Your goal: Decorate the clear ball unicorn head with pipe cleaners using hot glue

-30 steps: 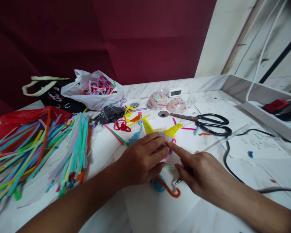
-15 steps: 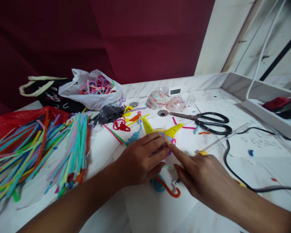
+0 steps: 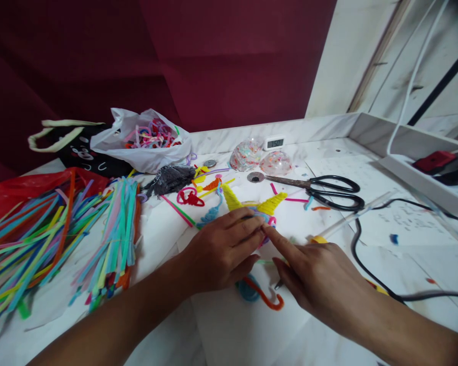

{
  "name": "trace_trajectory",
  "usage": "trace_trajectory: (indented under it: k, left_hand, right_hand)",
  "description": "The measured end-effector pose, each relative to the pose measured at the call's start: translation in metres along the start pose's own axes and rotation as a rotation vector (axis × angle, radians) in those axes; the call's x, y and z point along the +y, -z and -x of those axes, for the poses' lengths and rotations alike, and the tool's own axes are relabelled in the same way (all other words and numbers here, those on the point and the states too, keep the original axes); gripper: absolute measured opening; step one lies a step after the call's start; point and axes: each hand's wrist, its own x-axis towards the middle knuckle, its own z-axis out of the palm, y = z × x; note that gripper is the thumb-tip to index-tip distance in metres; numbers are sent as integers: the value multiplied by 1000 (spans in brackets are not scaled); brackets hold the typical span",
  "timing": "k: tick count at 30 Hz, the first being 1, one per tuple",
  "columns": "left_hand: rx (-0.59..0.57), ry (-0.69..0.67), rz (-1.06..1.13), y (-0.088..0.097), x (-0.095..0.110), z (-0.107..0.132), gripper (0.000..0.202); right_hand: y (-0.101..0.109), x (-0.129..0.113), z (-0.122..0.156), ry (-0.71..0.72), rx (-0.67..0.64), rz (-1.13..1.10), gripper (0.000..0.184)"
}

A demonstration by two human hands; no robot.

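Head: craft (image 3: 270, 206) partly under left hand (image 3: 221, 249)

A fuzzy craft piece (image 3: 266, 215) is topped by two tapering yellow horns (image 3: 274, 204), wrapped in ridged turns and splayed outward, the points directed away from the wearer. Light blue is shown between the horns, and a pink loop (image 3: 272, 222) with purple below it is seen at the right edge. The middle is covered by the left hand (image 3: 225, 249), and the right hand's (image 3: 315, 267) index fingertip is pressed close beside it. A pointed metal tool tip (image 3: 278, 285) is exposed beneath the right hand, the remainder being largely hidden.
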Motion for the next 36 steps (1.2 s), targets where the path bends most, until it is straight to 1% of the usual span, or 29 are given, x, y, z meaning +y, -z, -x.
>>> trace_trajectory:
  k: [6, 10, 16, 21, 25, 30, 33, 36]
  left_hand:
    - [-2, -12, 18, -1, -1, 1, 35]
    - [-6, -10, 22, -1, -1, 2, 35]
    - [2, -8, 17, -1, -1, 1, 33]
    - [14, -25, 10, 1, 0, 0, 30]
    - [-6, -26, -5, 1, -1, 0, 29]
    - [-6, -25, -9, 1, -2, 0, 28]
    - [-7, -23, -5, 1, -2, -1, 29]
    - [-1, -25, -6, 2, -2, -1, 27]
  right_hand:
    - [0, 0, -1, -5, 5, -9, 49]
    - [0, 0, 0, -9, 42, -30, 47]
    - [2, 1, 0, -20, 79, -55, 42]
    - [1, 2, -1, 10, 96, -39, 42]
    - [0, 1, 0, 25, 78, 19, 46]
    - [2, 2, -1, 43, 26, 39, 60]
    - [3, 3, -3, 49, -3, 37, 64]
    - [3, 3, -4, 58, 2, 62, 67]
